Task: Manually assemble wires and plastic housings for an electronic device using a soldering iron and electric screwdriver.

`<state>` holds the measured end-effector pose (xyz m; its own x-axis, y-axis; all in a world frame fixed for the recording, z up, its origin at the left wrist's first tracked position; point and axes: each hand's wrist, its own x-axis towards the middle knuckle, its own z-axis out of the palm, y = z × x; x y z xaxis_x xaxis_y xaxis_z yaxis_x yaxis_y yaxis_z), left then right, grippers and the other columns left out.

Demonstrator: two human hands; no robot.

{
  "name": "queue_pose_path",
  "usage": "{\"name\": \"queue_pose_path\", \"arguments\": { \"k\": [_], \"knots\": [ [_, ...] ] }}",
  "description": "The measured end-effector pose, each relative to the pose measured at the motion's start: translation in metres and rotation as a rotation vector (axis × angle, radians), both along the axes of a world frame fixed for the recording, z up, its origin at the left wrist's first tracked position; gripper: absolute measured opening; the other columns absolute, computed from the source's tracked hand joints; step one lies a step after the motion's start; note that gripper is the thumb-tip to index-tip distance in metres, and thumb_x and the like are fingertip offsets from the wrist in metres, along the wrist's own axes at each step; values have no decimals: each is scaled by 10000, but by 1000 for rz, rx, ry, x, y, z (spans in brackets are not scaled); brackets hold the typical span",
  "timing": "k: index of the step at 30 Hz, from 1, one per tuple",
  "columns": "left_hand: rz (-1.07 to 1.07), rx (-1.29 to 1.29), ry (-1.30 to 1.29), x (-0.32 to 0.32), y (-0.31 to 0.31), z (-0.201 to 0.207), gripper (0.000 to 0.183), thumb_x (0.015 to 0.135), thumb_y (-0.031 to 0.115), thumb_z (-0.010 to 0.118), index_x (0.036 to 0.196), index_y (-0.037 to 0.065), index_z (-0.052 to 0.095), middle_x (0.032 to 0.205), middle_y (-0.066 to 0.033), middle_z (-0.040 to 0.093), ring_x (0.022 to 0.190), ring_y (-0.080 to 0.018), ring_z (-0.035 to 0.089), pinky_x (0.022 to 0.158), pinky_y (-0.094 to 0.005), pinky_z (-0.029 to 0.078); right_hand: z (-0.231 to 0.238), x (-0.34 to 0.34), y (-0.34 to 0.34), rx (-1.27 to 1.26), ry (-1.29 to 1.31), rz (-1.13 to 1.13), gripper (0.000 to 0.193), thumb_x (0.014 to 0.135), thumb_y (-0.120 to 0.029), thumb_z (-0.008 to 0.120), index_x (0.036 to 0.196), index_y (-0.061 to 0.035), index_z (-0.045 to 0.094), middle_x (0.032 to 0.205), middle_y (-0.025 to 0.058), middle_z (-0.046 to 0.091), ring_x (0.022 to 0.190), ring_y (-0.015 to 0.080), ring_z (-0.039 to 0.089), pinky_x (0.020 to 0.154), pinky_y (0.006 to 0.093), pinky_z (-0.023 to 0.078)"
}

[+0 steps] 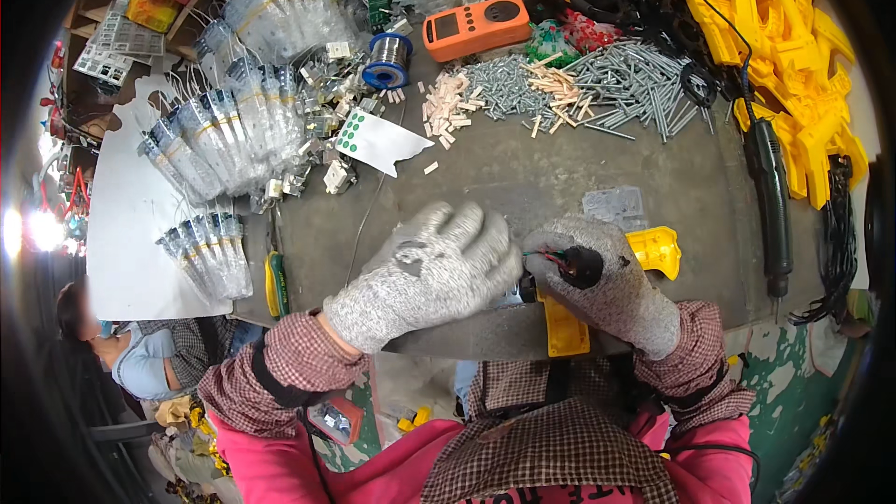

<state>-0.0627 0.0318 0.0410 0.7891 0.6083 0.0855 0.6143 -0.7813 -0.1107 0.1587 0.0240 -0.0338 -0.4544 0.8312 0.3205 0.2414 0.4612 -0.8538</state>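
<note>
Both hands wear grey speckled knit gloves and meet above the near edge of the table. My right hand [611, 271] is closed around a black round part [584, 267], from which thin red and green wires [551, 254] stick out to the left. My left hand [434, 271] is back-up, its fingertips beside those wires; its fingers are slightly blurred and its thumb is hidden, so a grip cannot be made out. Beneath my right hand lies a yellow plastic housing [566, 329]. Another curved yellow piece [656, 252] shows past its knuckles.
Screws [644, 84], beige pegs [448, 110], an orange meter [476, 28] and a solder spool [387, 61] lie at the back. Bagged circuit boards [210, 140] fill the left. Rightward are a black electric screwdriver [767, 196], yellow housings [784, 47] and black cables [835, 233].
</note>
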Motion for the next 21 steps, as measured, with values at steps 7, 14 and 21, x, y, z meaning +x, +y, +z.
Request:
{"name": "queue_pose_path", "arguments": {
  "k": [7, 14, 21],
  "knots": [
    [682, -1403, -577, 0, 6, -7, 173, 932, 205, 591, 953, 41, 642, 751, -82, 626, 523, -156, 545, 513, -276, 444, 2, 2, -2, 53, -33, 18, 224, 793, -136, 745, 988, -72, 658, 908, 115, 673, 833, 339, 645, 723, 421, 527],
    [384, -745, -831, 1, -12, -32, 160, 909, 148, 667, 993, 23, 611, 813, -106, 614, 696, -227, 602, 634, -330, 477, 7, 0, 0, -61, -17, 10, 197, 813, -139, 734, 983, -74, 659, 877, 110, 668, 817, 336, 645, 702, 423, 517],
    [225, -89, -515, 13, -12, -34, 150, 839, 189, 697, 954, 111, 638, 898, -69, 624, 872, -306, 587, 801, -416, 421, 21, 2, 3, 0, -41, -47, 231, 790, -124, 770, 996, -84, 673, 916, 122, 673, 843, 335, 651, 728, 407, 525]
  ]
}}
